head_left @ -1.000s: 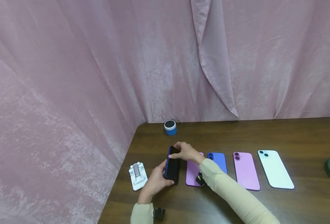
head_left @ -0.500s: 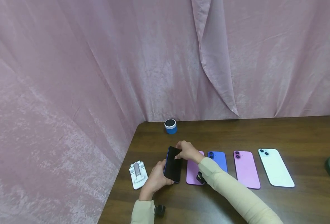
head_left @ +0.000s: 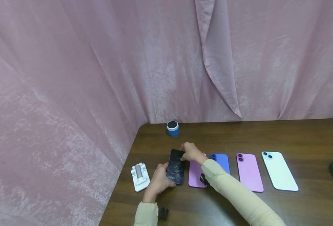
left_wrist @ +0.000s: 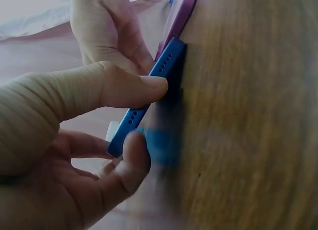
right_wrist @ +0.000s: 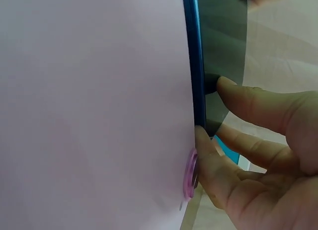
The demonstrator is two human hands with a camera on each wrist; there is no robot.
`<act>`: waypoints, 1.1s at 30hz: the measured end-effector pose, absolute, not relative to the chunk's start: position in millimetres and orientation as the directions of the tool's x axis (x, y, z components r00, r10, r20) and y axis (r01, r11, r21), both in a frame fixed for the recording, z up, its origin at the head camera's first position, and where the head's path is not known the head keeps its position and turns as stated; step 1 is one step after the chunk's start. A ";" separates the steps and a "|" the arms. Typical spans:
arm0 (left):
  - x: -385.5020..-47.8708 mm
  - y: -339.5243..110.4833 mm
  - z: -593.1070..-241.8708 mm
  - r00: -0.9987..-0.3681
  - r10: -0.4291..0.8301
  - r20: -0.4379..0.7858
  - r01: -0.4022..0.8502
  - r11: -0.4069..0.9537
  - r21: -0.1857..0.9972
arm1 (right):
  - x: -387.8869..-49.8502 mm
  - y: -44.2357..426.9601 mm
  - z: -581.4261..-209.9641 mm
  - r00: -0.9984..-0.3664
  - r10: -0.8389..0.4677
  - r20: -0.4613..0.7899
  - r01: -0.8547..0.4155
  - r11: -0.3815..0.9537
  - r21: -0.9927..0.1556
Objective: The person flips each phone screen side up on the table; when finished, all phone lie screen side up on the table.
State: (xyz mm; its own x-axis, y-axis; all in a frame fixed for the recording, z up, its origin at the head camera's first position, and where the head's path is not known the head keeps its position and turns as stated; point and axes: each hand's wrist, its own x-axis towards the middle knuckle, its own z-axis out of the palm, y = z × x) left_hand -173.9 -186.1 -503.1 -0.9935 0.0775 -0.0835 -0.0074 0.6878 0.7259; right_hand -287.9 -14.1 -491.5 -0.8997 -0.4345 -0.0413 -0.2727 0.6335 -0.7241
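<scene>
Clad in plain pale-yellow long sleeves [head_left: 234, 191]; fitted with black left wrist camera [head_left: 163, 213], black right wrist camera [head_left: 203, 179].

Held phone [head_left: 174, 171] coloured black, edged blue
Mottled pink is seen on the curtain [head_left: 127, 62] at top, grained brown on the table [head_left: 197, 208] below.

The blue-edged smartphone [head_left: 173, 172] has a glossy, glass-like screen that catches pale, cloudy reflections, and a smooth, satin-looking edge. To its right I see two lilac smartphones [head_left: 249, 172], a blue smartphone [head_left: 222, 162] and a mint smartphone [head_left: 280, 171] with smooth backs; to its left, a phone stand [head_left: 142, 184] of white plastic. Beneath it, the wood-grained tabletop [head_left: 310, 141] has a soft sheen; behind it hangs a crushed-velvet curtain [head_left: 155, 62].
</scene>
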 end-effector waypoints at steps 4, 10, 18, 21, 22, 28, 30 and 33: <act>-174.7 -186.4 -505.1 -0.994 0.068 -0.085 -0.013 0.694 0.720 | -287.1 -12.9 -491.3 -0.904 -0.426 -0.033 -0.280 0.649 -0.707; -173.8 -187.3 -507.2 -0.993 0.074 -0.097 -0.018 0.699 0.715 | -285.3 -13.3 -490.4 -0.902 -0.432 -0.021 -0.297 0.652 -0.697; -173.5 -187.7 -510.6 -0.990 0.079 -0.118 -0.029 0.703 0.711 | -284.6 -15.4 -488.6 -0.897 -0.440 -0.036 -0.300 0.666 -0.683; -173.1 -188.4 -511.0 -0.990 0.082 -0.115 -0.023 0.706 0.708 | -284.3 -15.3 -487.2 -0.898 -0.438 -0.029 -0.306 0.671 -0.676; -172.8 -188.6 -510.6 -0.990 0.083 -0.113 -0.021 0.709 0.705 | -284.1 -15.3 -486.7 -0.900 -0.436 -0.028 -0.306 0.674 -0.672; -171.6 -188.8 -508.4 -0.989 0.092 -0.117 -0.015 0.718 0.696 | -281.6 -15.1 -485.5 -0.908 -0.418 -0.038 -0.288 0.686 -0.668; -171.0 -188.4 -507.1 -0.988 0.094 -0.118 -0.015 0.716 0.698 | -280.6 -14.7 -485.5 -0.908 -0.418 -0.038 -0.288 0.686 -0.669; -170.1 -188.1 -505.6 -0.988 0.096 -0.121 -0.017 0.711 0.703 | -279.5 -12.9 -486.1 -0.908 -0.418 -0.023 -0.300 0.688 -0.661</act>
State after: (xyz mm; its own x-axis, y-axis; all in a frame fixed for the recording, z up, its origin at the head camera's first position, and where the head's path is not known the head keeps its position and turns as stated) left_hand -170.1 -188.1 -505.6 -0.9880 0.0956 -0.1213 -0.0174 0.7112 0.7028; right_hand -279.5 -12.9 -486.1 -0.9082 -0.4179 -0.0229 -0.3000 0.6881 -0.6607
